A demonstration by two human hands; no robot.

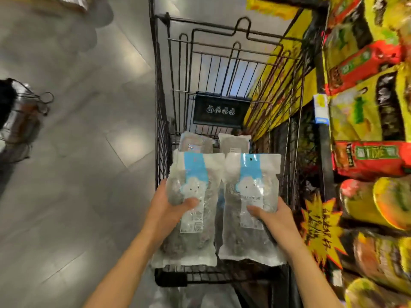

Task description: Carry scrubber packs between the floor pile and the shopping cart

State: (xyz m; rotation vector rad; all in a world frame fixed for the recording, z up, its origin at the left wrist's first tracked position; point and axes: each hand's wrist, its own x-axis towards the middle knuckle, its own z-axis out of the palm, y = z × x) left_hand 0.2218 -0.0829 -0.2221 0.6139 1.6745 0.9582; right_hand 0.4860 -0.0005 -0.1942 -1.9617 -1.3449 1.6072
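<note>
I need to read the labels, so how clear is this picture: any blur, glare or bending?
Head view: wide-angle bending bows the cart; shelf packs are smeared with blur; glare patches sheen the floor; print on the bags in the left hand and right hand is too soft to read.

I see a grey tiled floor [73, 152] spreading out to the left of the hands, with soft patches of ceiling light on it. To their right stands a shelf [323, 152] crowded with yellow and red packets [367, 90] and 1 yellow starburst sign [320, 230].
</note>
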